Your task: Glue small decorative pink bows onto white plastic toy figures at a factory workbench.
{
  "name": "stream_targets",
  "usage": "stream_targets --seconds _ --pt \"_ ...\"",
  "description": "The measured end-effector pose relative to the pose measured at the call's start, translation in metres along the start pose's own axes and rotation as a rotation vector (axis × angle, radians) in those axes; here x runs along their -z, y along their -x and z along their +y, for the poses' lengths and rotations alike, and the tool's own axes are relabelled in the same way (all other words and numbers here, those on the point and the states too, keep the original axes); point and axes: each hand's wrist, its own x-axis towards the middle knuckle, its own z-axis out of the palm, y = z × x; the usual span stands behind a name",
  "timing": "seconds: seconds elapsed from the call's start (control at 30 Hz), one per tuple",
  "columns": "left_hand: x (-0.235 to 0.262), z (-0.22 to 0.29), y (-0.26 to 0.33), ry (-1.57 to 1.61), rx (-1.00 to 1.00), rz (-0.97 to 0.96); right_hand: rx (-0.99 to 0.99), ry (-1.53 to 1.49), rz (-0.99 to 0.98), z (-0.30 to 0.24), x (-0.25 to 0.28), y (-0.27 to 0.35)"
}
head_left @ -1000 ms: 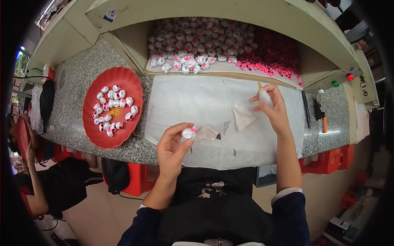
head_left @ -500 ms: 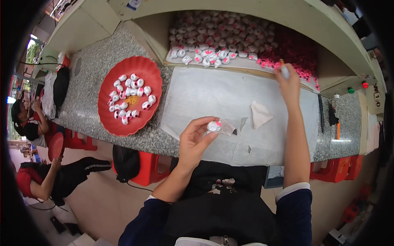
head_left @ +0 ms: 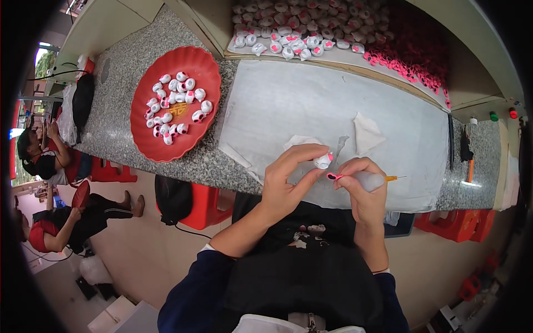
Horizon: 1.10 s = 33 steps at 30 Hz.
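Observation:
My left hand point(head_left: 287, 180) pinches a small white rounded piece with a pink patch point(head_left: 322, 161) between thumb and fingers. Close beside it, my right hand point(head_left: 363, 191) grips a translucent squeeze bottle point(head_left: 371, 180) whose orange needle tip points right. The same hand's thumb and fingertip hold a tiny pink piece with a black middle point(head_left: 334, 177), a little apart from the white one. Under both hands lies a pale sheet point(head_left: 288, 105) with a folded white cloth point(head_left: 367, 135) on it. A second white cloth point(head_left: 301, 141) is partly hidden behind my left hand.
A red scalloped plate point(head_left: 145, 100) with several finished-looking white pieces stands left. White pieces point(head_left: 311, 25) and pink bits point(head_left: 413, 69) fill the shelf at the back. Red stools point(head_left: 202, 208) stand below the bench's front edge. Two people point(head_left: 50, 150) are at far left.
My right hand has come back from the pink pile toward my left hand, with the bottle and now a pink piece showing. My left hand has shifted slightly right. The view has tilted down.

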Motion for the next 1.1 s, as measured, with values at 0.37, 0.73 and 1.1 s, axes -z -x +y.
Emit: stream_targets --seconds 0.37,0.73,1.1 --pt "0.002 0.009 0.0 -0.105 -0.055 -0.124 -0.006 -0.007 0.044 0.002 -0.002 -0.001" --pt "0.003 -0.003 0.004 0.686 0.277 -0.184 0.102 0.173 -0.065 -0.002 -0.005 0.001" --pt "0.008 -0.01 0.004 0.613 0.178 -0.293 -0.023 -0.054 -0.158 0.0 -0.002 0.005"
